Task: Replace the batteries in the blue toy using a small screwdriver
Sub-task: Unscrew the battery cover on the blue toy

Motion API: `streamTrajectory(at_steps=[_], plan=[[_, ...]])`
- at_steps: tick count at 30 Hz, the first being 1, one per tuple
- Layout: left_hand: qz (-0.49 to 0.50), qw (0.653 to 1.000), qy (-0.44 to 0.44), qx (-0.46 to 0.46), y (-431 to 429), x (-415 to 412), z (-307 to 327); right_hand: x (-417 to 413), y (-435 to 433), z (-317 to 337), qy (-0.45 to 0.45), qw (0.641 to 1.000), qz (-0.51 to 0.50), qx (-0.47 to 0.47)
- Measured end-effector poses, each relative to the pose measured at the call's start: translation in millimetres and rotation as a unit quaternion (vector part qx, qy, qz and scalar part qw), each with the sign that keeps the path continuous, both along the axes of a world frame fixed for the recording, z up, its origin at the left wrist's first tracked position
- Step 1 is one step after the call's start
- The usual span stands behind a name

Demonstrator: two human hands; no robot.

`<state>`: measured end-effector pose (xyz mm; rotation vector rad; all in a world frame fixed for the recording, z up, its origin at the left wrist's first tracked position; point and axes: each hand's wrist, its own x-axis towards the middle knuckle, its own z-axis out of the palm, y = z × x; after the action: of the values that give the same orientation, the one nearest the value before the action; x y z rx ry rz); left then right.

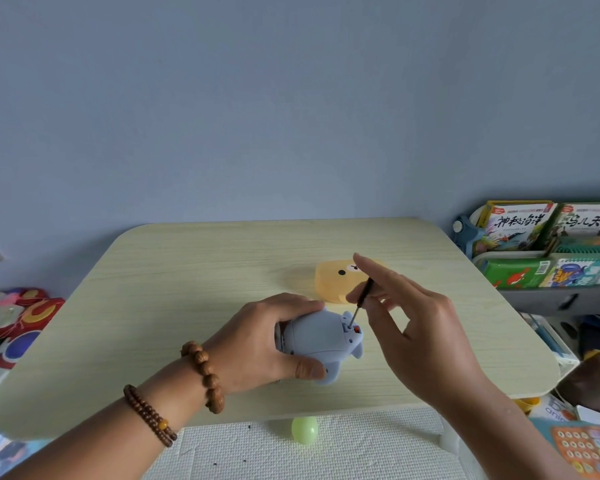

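The blue toy (317, 341) lies near the middle of the pale wooden table (187, 289), toward the front edge, tipped on its side with its underside turned to the right. It looks like a small hard-plastic animal, greyish-blue and rounded, with stubby feet or fins sticking out at the lower right. It probably weighs very little and is stiff but smooth, so it could slide or roll under the push of a tool. The broad rounded body seems the sensible place to hold it, and that is where the left hand (264, 344) has it, fingers over the top and thumb clamped underneath, pressing it to the table.

The right hand (416, 327) pinches a small screwdriver (361, 303) between thumb and fingertips, forefinger raised above the handle. The thin shaft slants down to a spot on the toy's underside where a bit of red or orange shows. Whether the tip sits in a screw head I cannot tell.

Just behind the toy is a yellow box with a bear face (340, 278).
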<state>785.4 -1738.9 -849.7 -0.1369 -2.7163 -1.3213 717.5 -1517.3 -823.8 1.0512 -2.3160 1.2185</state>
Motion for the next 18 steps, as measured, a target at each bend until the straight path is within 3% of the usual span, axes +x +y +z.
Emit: streamTrajectory(at_steps=[10,15,18], plan=[[-0.003,1.0,0.008,-0.014,1.0,0.2,1.4,4.0,-5.4,-3.0,0.073,0.996,-0.045,0.024],[-0.001,1.0,0.003,-0.011,1.2,0.3,0.9,5.6,-4.1,-2.0,0.002,1.0,-0.001,-0.016],[0.0,1.0,0.002,-0.003,1.0,0.1,-0.3,4.1,-3.9,1.1,0.017,1.0,-0.012,-0.005]])
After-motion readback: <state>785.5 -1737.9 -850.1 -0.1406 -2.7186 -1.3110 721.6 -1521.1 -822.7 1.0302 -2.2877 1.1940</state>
